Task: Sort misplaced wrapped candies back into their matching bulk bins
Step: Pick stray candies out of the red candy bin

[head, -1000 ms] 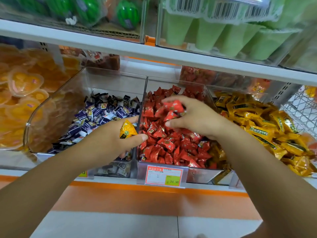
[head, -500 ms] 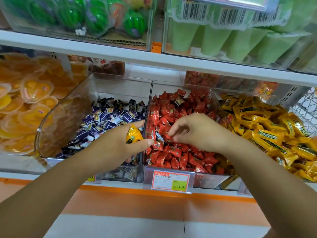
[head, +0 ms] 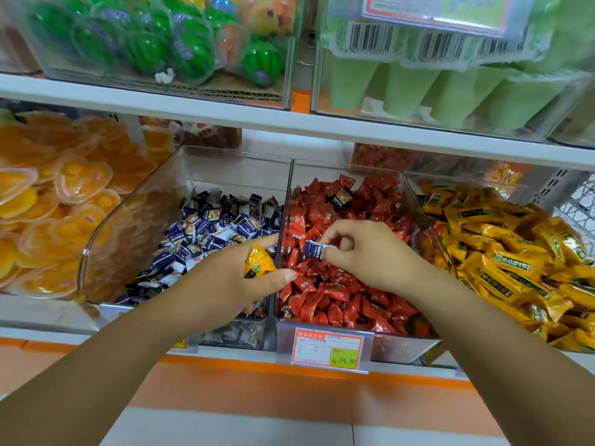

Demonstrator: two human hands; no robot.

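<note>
Purple-wrapped candy pinched just above red-candy bin, yellow-wrapped candy held tilted beside purple-candy bin

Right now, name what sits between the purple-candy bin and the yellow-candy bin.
The clear bin of red candies, plain in the head view.

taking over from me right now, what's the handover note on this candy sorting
Hands: left hand grips a yellow candy; right hand pinches a purple candy over the red bin.
Done: two strays picked up, neither binned yet.
Left: drop the purple candy into the purple bin on the left, take the yellow candy to the yellow pile on the right, then fetch the dark-wrapped stray lying near the back of the red bin.
</note>
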